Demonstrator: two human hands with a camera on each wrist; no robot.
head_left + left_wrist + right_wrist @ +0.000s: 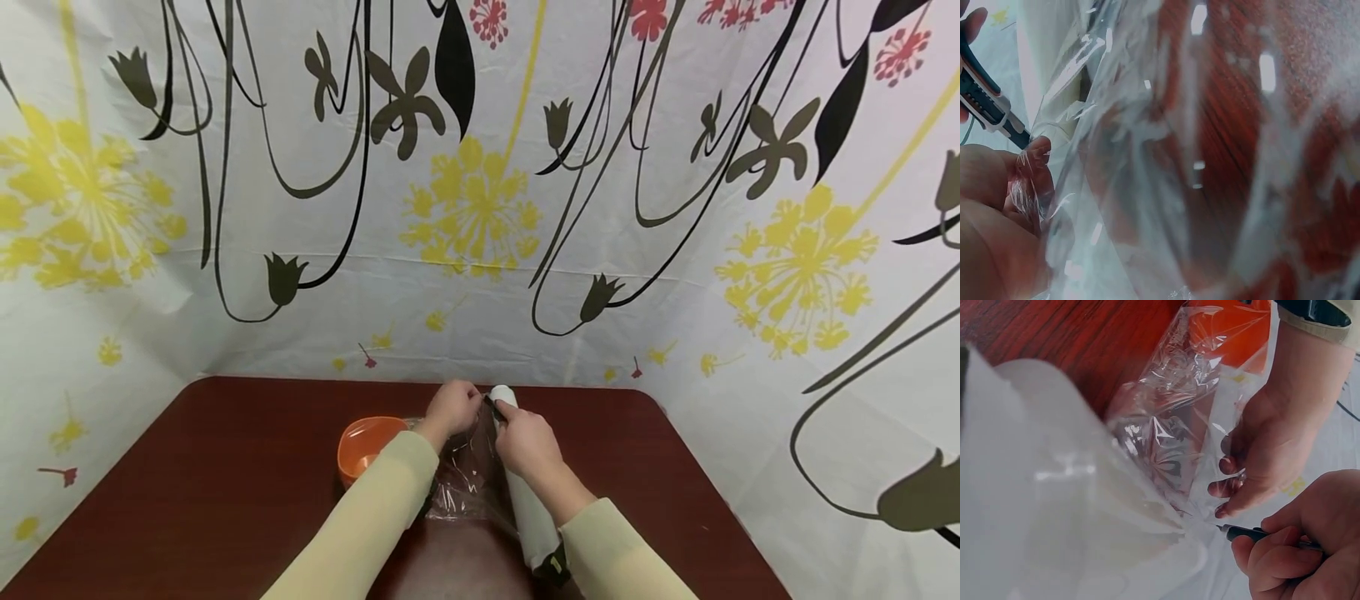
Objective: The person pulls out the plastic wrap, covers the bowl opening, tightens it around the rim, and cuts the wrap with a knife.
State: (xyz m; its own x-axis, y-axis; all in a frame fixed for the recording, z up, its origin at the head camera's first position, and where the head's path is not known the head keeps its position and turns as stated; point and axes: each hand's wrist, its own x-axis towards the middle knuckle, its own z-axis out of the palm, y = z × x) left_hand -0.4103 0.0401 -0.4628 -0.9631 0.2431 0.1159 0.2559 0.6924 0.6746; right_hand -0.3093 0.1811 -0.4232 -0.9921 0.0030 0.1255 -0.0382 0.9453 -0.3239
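Clear plastic wrap [459, 487] runs from a long pale roll [531, 508] across to an orange bowl [352, 450], covering at least part of the bowl. My left hand [452, 410] pinches the far edge of the wrap, close to the roll. In my right hand [528, 446] is a utility knife [988, 94] with a dark and white handle. Its tip [1221, 528] meets the wrap beside the left fingertips, as the right wrist view shows. The bowl's near side is hidden behind the left sleeve.
All of this is on a dark red-brown table [247, 492] with rounded far corners. A white sheet with a flower print [480, 333] hangs behind the table and along its sides. The roll lies lengthwise, right of the wrap.
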